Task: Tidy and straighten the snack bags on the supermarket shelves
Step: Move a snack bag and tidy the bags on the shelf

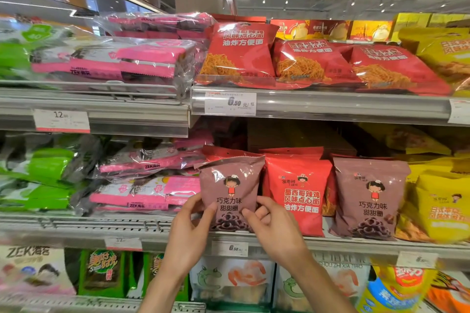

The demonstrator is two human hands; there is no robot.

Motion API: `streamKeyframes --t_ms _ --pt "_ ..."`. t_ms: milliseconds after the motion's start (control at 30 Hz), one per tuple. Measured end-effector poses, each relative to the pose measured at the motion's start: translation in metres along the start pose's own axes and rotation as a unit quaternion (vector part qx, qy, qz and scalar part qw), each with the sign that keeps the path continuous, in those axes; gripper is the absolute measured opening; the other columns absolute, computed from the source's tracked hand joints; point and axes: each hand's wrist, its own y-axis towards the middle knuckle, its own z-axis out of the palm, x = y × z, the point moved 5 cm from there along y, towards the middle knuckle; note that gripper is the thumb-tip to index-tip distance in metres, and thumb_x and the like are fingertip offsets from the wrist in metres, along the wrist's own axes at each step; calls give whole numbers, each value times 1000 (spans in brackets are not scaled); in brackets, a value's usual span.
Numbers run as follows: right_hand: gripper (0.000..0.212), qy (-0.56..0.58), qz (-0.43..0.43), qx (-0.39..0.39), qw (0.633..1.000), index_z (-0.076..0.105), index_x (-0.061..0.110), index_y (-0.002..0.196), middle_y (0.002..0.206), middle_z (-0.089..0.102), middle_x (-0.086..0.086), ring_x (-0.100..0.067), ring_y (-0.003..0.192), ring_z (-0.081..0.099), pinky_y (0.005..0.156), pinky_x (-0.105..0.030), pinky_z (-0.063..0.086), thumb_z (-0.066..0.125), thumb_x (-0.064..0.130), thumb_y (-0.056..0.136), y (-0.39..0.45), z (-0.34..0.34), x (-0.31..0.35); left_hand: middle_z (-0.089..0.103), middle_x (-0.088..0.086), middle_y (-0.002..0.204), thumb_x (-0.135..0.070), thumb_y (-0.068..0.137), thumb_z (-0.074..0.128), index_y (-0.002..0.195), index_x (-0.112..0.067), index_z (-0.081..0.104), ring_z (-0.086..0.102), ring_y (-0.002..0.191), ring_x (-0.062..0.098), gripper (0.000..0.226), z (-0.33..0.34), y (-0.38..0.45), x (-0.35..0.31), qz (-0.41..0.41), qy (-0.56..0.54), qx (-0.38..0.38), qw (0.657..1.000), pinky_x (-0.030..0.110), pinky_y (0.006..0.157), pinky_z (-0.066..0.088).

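Here, both hands, left (189, 223) and right (272, 221), pinch one of two brown bags (230, 185); second brown bag (368, 195) stands apart.

matt brown foil bag (230, 185), glossy clear-plastic seaweed packs (122, 63), grey metal shelf (330, 107)

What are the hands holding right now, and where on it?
Both hands grip the brown chocolate snack bag on the middle shelf: the left hand pinches its lower left edge, the right hand its lower right edge.
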Motion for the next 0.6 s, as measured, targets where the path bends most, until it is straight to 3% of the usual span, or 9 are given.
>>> streamKeyframes --t_ms 100,167,300,367,500,600 --pt "42 14 -29 -11 999 64 22 131 79 67 3 -4 73 65 74 -18 51 68 44 94 4 -3 4 74 -21 101 -29 98 65 121 -30 65 69 96 -2 22 -7 2 -4 2 -11 -17 1000 25 84 58" --pt "40 32 -40 -23 998 67 23 125 94 62 10 -5 83 64 78 -20 55 71 44 92 4 -8 9 75 -17 101 -31 97 65 122 -29 66 70 95 0 24 -12 4 -7 3 -21 -21 1000 26 83 58" --pt "43 138 -23 21 990 60 35 124 122 61 18 -1 111 64 97 -30 57 74 51 87 1 -14 14 77 -14 100 -26 97 66 118 -26 67 69 93 -2 21 -19 2 -16 13 -52 -30 998 9 74 51" --pt "41 208 -7 56 976 53 36 121 124 64 12 0 114 63 102 -28 54 75 45 88 -2 -14 17 76 -17 102 -25 97 65 117 -25 68 68 96 -3 21 -20 -2 -20 22 -57 -23 998 6 74 48" --pt "63 253 -5 79 964 46 36 135 122 69 14 0 112 67 101 -32 55 76 52 82 -8 -13 18 76 -15 103 -26 96 64 117 -23 70 70 96 -1 22 -15 -12 -29 29 -71 17 997 9 76 50" --pt "50 259 7 73 963 57 30 128 115 74 13 -2 107 70 99 -32 56 77 43 83 -15 -19 16 76 -17 105 -30 95 64 117 -28 69 69 97 -2 23 -11 -18 -31 21 -74 57 995 11 75 52"
